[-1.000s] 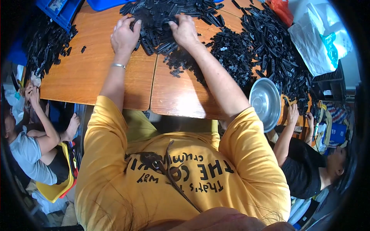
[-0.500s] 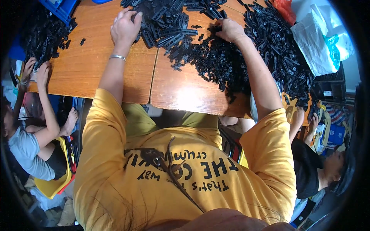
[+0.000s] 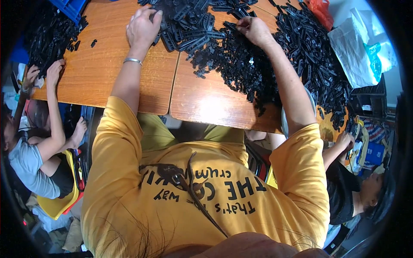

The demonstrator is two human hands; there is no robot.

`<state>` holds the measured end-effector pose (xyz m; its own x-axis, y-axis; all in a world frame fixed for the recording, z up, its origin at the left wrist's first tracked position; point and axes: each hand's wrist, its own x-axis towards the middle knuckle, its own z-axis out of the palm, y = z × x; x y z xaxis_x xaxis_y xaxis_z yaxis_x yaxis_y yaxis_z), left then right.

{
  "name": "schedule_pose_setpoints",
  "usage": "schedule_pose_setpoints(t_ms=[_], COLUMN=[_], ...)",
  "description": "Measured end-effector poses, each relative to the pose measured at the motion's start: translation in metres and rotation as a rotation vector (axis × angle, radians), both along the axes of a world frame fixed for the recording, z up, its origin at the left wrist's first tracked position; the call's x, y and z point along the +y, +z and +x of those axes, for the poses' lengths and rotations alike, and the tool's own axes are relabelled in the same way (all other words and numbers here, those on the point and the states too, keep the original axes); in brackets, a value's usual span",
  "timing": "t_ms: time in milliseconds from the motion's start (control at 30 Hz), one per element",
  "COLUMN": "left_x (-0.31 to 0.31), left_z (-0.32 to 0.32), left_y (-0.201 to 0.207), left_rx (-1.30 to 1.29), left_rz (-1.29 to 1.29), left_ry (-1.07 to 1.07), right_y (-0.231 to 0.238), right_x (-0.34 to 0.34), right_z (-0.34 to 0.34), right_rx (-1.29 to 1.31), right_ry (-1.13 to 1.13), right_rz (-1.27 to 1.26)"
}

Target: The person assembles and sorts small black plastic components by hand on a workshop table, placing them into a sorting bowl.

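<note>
Left hand (image 3: 143, 28) curled at left edge of long black parts (image 3: 189, 21); I can't tell its grip. Right hand (image 3: 257, 33) pinched over small black pieces (image 3: 247, 71); hold unclear. I'd pinch lightly, keeping piles unmixed. Writing: dark lettering (image 3: 247, 185) on yellow shirt (image 3: 120, 172); teal patch (image 3: 373, 60) on white bag (image 3: 350, 60).

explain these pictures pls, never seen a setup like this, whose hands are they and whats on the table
No machine here: these are a person's bare left hand and right hand. A wide fisheye camera on their head looks down, so edges bend.

On the wooden table lie heaps of black parts: longer pieces beside the left hand, smaller pieces near the right. The right hand's fingers are drawn together; whether either hand holds anything is unclear.
</note>
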<state>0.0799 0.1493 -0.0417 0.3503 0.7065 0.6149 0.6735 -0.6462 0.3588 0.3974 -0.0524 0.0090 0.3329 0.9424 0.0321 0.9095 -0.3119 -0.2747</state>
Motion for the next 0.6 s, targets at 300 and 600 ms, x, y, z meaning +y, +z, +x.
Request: schedule_pose_setpoints(t_ms=[300, 600], left_x=[0.000, 0.006], left_z=[-0.001, 0.000], left_y=[-0.001, -0.006], left_rx=[-0.022, -0.058], left_rz=[0.001, 0.011], left_ry=[-0.005, -0.033], right_y=[-0.009, 0.005], right_x=[0.019, -0.009], right_z=[-0.019, -0.019], right_rx=[0.029, 0.251], right_ry=[-0.093, -0.004], right_rz=[-0.038, 0.194])
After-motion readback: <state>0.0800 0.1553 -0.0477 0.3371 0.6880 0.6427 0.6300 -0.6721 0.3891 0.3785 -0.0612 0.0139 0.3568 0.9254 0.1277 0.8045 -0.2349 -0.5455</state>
